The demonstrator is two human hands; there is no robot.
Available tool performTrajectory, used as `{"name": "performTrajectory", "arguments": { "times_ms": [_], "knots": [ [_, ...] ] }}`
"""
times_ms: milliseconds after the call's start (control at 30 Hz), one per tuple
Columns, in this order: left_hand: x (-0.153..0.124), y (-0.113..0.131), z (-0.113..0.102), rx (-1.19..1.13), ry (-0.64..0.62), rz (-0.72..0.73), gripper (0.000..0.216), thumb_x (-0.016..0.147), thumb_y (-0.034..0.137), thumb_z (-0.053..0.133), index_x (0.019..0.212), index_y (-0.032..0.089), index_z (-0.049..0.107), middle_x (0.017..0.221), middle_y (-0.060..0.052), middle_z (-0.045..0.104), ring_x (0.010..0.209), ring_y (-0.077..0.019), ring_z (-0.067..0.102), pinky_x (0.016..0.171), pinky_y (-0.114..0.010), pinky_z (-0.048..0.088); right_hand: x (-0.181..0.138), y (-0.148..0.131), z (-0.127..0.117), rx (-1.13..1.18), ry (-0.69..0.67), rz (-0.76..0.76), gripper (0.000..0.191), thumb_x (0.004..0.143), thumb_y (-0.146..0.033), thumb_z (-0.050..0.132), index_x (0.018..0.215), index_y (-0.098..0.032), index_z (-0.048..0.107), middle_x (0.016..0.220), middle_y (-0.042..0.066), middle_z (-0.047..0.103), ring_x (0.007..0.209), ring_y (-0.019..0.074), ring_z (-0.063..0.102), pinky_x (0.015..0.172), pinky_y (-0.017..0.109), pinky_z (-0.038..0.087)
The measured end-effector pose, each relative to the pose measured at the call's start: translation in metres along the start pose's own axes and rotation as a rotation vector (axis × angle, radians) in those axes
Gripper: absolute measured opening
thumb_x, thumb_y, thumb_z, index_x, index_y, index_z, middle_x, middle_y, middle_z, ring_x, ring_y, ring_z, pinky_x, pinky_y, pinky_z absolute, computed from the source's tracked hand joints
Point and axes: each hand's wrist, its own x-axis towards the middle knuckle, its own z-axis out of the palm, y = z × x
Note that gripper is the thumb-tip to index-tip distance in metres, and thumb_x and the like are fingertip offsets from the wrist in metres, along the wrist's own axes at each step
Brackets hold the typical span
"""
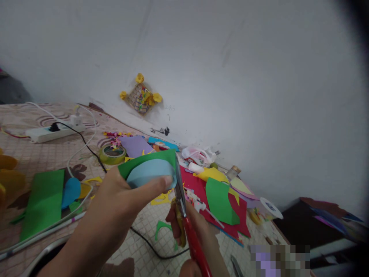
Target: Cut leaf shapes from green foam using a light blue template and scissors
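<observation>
My left hand (115, 204) pinches a light blue rounded paper piece (151, 171) laid over a green paper sheet (165, 154), with the thumb pressed flat on the blue one. In my right hand (198, 227) is a pair of scissors (194, 246) with a red handle on one side and a yellowish one on the other. The scissor blades point up and meet the right edge of the papers. Below the hands a curved green paper scrap (162, 227) lies on the table.
To the left are a green sheet (43, 204), a power strip (54, 132) and a tape roll (112, 154). Red sheets (240, 209), a green piece (221, 200) and a glue gun (197, 200) lie right. A black cord (152, 248) crosses the table. A flower decoration (142, 98) hangs on the wall.
</observation>
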Motion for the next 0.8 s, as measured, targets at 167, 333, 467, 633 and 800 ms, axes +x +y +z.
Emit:
{"name": "performTrajectory", "arguments": {
  "times_ms": [167, 333, 467, 633, 800],
  "knots": [
    [-0.0021, 0.0035, 0.001, -0.044, -0.023, 0.023, 0.008, 0.071, 0.019, 0.066, 0.066, 0.025, 0.063, 0.065, 0.007, 0.058, 0.058, -0.0138, 0.049, 0.054, -0.023, 0.044, 0.0006, -0.0009, 0.0008, -0.008, 0.008, -0.079, 0.057, 0.075, -0.078, 0.068, 0.091, -0.024, 0.072, 0.064, -0.001, 0.058, 0.049, 0.0144, 0.054, 0.041, 0.023, 0.044],
    [-0.0013, 0.0042, 0.0009, -0.062, -0.026, 0.012, 0.012, 0.071, 0.018, 0.068, 0.062, 0.025, 0.062, 0.063, 0.006, 0.057, 0.056, -0.0149, 0.048, 0.053, -0.025, 0.046, 0.0023, -0.0008, 0.0007, -0.01, -0.023, -0.027, 0.059, 0.07, -0.08, 0.071, 0.088, -0.023, 0.07, 0.064, 0.0, 0.059, 0.052, 0.015, 0.054, 0.042, 0.023, 0.043],
    [-0.0009, 0.0036, 0.0007, -0.074, -0.026, 0.006, 0.01, 0.072, 0.026, 0.074, 0.066, 0.024, 0.066, 0.066, 0.006, 0.062, 0.059, -0.0147, 0.052, 0.056, -0.024, 0.048, 0.0002, 0.0008, -0.0008, -0.006, -0.017, 0.047, 0.06, 0.07, -0.08, 0.071, 0.09, -0.024, 0.071, 0.065, 0.0, 0.059, 0.054, 0.0161, 0.056, 0.043, 0.023, 0.043],
    [-0.0018, 0.0059, 0.0024, -0.085, -0.024, 0.007, 0.015, 0.073, 0.033, 0.08, 0.067, 0.025, 0.069, 0.068, 0.007, 0.066, 0.06, -0.0152, 0.056, 0.06, -0.025, 0.051, -0.003, 0.006, -0.0038, 0.019, 0.007, 0.055, 0.059, 0.075, -0.079, 0.067, 0.098, -0.024, 0.072, 0.062, -0.001, 0.057, 0.053, 0.0162, 0.056, 0.043, 0.023, 0.044],
    [-0.0019, 0.0065, 0.0026, -0.111, -0.013, 0.013, 0.011, 0.073, 0.03, 0.08, 0.066, 0.028, 0.072, 0.066, 0.009, 0.066, 0.058, -0.0137, 0.055, 0.06, -0.024, 0.05, -0.0058, 0.0058, -0.003, 0.061, 0.01, 0.094, 0.056, 0.079, -0.077, 0.065, 0.098, -0.025, 0.072, 0.061, -0.001, 0.057, 0.05, 0.0168, 0.056, 0.042, 0.024, 0.045]
  ]
}}
